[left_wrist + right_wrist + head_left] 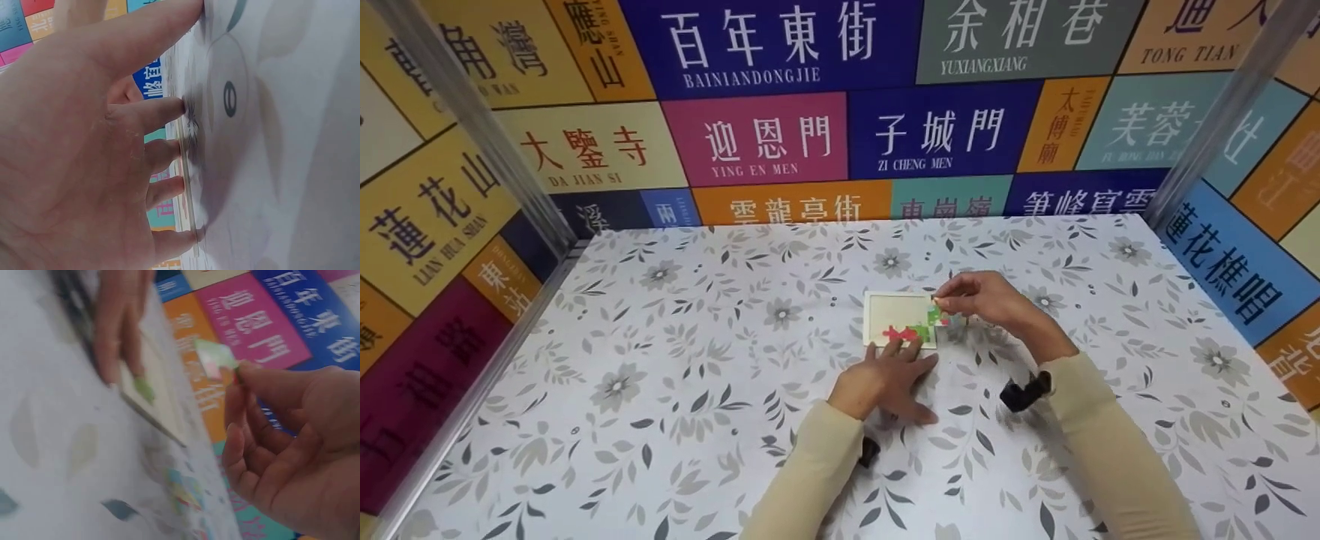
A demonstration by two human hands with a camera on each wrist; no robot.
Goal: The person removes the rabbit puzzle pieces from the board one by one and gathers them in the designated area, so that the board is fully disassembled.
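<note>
A shallow, pale puzzle tray (868, 319) lies on the table, with red puzzle pieces (891, 332) and a green piece (921, 330) along its near side. My left hand (883, 381) rests at the tray's near edge with fingers spread; in the left wrist view, fingertips (177, 149) touch the tray's thin edge. Over the tray's right side, my right hand (986, 298) pinches a green puzzle piece between thumb and forefinger. The right wrist view shows this puzzle piece (211, 357) raised above the tray, green with a pinkish patch. Its other fingers are curled in.
A blurred, colourful patch (185, 489), perhaps loose pieces, lies on the table beside the tray. The table has a white floral cover (675, 420). Behind it stands a wall of coloured sign panels (754, 139), with metal posts (521, 161) at the corners.
</note>
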